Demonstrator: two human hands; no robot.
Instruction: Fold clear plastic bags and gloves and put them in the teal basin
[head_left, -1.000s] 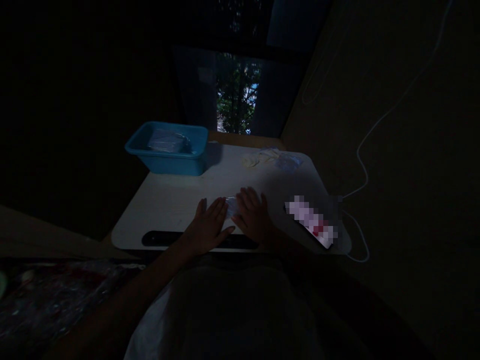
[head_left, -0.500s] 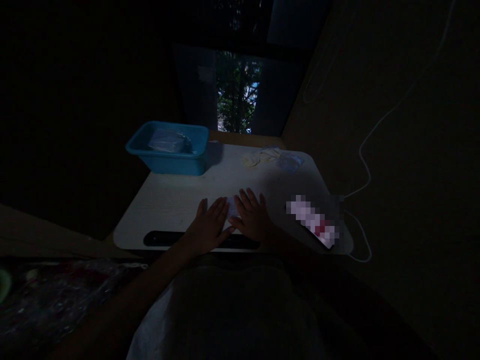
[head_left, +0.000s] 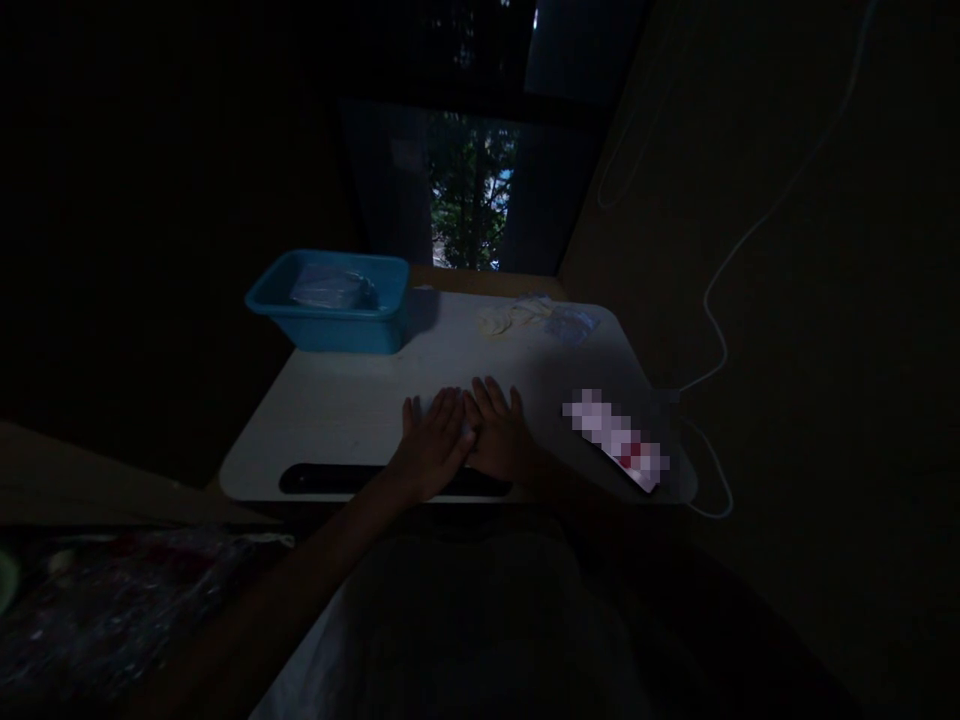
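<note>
My left hand (head_left: pixel 435 445) lies palm down near the front edge of a white table (head_left: pixel 337 400), its fingers stretched forward. Beside it, my right hand (head_left: pixel 499 430) also rests flat, fingers extended and the thumb side against the left hand. Under the two hands is a small pale, thin sheet (head_left: pixel 426 402), perhaps plastic; they cover nearly all of it. Both palms press down on it and neither hand grips anything that I can see. The dim light hides finer detail.
A blue plastic basin (head_left: pixel 337 333) with a clear packet (head_left: pixel 328 286) stands at the back left. Off-white crumpled pieces (head_left: pixel 496 321) and a clear plastic bag (head_left: pixel 571 324) lie at the back. A blurred-out phone (head_left: pixel 616 437) lies right, near a white cable (head_left: pixel 721 345).
My hands have come closer together, the left shifting inward over the pale sheet, so less of it shows between them. The whole view has shifted slightly.
</note>
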